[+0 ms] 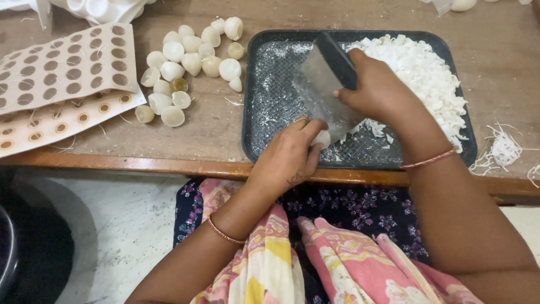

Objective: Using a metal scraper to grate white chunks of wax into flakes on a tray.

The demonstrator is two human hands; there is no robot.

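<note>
Here the left hand [289, 155] pinches a white piece [322, 138] against the metal blade [326, 93] gripped by the right hand [377, 90]; slicing looks underway, and pressing down likely follows

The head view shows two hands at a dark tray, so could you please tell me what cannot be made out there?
- White piece: mostly hidden inside the left hand grip.
- Metal blade: its handle is covered by the right hand.
- White pile in the tray: shreds too small to tell apart.
- White things at the top edge: cut off.
</note>
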